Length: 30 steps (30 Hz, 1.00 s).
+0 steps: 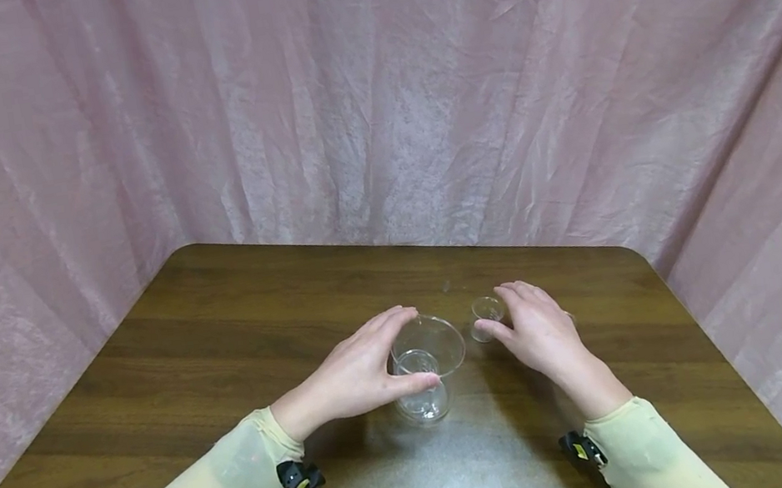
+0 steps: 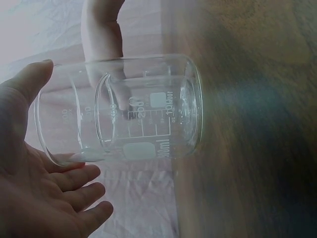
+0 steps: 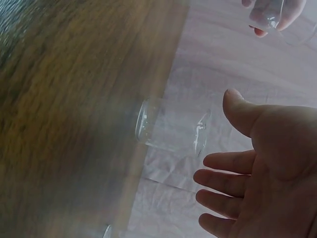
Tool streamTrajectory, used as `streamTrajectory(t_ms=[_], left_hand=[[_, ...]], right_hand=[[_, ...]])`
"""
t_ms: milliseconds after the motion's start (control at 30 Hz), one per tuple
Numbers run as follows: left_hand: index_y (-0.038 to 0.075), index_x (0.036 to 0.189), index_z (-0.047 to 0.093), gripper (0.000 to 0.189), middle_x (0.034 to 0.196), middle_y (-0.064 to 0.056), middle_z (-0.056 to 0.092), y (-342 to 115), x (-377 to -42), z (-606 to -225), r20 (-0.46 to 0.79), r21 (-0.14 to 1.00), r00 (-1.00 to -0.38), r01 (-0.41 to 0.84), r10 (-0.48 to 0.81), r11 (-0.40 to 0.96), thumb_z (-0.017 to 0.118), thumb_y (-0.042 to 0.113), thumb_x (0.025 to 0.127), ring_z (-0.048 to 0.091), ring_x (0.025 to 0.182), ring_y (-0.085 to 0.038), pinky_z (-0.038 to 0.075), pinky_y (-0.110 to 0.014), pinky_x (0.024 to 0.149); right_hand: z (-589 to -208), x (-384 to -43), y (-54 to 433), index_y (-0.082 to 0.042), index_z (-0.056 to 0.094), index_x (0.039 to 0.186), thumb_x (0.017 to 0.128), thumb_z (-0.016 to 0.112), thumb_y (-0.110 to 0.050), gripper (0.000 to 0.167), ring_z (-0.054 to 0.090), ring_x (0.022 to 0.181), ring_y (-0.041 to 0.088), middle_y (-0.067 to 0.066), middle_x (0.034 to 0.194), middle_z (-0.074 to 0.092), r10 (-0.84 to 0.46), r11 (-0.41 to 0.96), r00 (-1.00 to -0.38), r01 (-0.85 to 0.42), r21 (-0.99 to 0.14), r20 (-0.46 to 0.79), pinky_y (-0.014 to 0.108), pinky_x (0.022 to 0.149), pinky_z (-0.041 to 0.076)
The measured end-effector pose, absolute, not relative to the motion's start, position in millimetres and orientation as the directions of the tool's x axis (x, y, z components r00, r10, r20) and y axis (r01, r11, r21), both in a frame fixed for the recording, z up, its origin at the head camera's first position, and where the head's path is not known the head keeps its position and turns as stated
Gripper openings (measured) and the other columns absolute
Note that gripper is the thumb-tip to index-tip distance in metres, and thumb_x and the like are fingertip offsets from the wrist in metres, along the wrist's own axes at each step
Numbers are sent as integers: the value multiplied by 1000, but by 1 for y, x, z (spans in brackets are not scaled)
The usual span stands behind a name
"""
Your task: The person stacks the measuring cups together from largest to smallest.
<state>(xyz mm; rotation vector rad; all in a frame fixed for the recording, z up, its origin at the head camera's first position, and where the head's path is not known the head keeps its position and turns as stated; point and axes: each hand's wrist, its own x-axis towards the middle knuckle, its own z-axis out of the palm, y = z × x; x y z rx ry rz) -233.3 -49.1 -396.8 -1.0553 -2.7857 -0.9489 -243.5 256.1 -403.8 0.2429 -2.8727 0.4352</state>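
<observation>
My left hand (image 1: pixel 357 371) holds a large clear glass beaker (image 1: pixel 445 354) near its rim, thumb on one side and fingers on the other. Inside it sits a smaller beaker (image 2: pixel 105 124), whose rim shows through the wall in the left wrist view, among white printed graduations. Over to the right, a small glass beaker (image 1: pixel 483 331) stands upright on the table. My right hand (image 1: pixel 541 331) is beside that one, its thumb and fingers spread. In the right wrist view a gap shows between the fingers and the small beaker (image 3: pixel 171 126).
The brown wood-grain table (image 1: pixel 236 326) has rounded far corners. Pink curtains (image 1: pixel 369 95) hang behind it and at the sides. A sliver of a glass edge (image 3: pixel 107 231) appears at the bottom of the right wrist view. Black wrist cameras are strapped to both sleeves.
</observation>
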Motion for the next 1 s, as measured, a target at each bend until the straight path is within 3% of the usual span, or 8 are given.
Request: streamTrajectory(t_ms=[267,1000], left_hand=[[9,166,46,99,171,-13,45,-49,-232,-397,209,542,-775,599,596,589,83,64,92,41,159,-31,41,-57,124],[9,167,43,101,173,-15,42,-48,-235,-400,189,556,-770,595,609,580,79,67,93,40,159,-32,42,-59,122]], right_hand=[[-406,-244,255,5,65,145,102,81,-43,66,55,142,48,26,150,62,-149,941,-948,-224,-254,282,63,118,43],[-416,-250,257,8,69,133,102,81,-38,56,60,136,48,27,139,68,-146,940,-940,-229,-252,309,59,118,44]])
